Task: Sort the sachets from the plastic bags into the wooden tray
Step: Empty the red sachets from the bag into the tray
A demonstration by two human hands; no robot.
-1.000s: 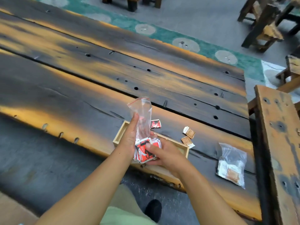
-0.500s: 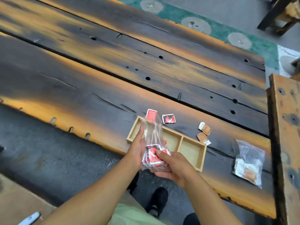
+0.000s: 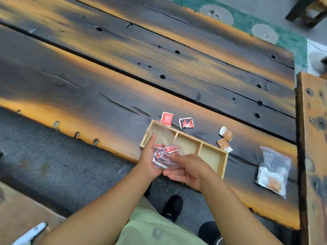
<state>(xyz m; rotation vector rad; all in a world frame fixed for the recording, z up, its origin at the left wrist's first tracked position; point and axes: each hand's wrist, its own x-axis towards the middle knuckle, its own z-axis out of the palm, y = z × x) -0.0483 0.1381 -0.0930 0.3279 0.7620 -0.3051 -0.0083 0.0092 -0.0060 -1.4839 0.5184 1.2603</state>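
Note:
My left hand (image 3: 150, 158) grips a clear plastic bag (image 3: 163, 138) of red and black sachets (image 3: 163, 154) over the left end of the wooden tray (image 3: 224, 162). My right hand (image 3: 189, 169) touches the bag's lower right side, thumb on the plastic. The tray has three compartments; the middle and right ones look bare, and the left one is hidden by the bag. Beyond the tray lie a red sachet (image 3: 167, 118) and a black and red sachet (image 3: 186, 123). Two brown sachets (image 3: 224, 138) lie to the right.
A second clear bag (image 3: 273, 171) with white and brown sachets lies at the right on the dark plank table (image 3: 88, 89). A wooden bench (image 3: 313, 147) runs along the right side. Below the table edge are my shoes on grey floor.
The bag has tipped from upright to leaning over the tray's left end. My right hand has slid from cupping the bag to touching its lower right side. The camera view has shifted.

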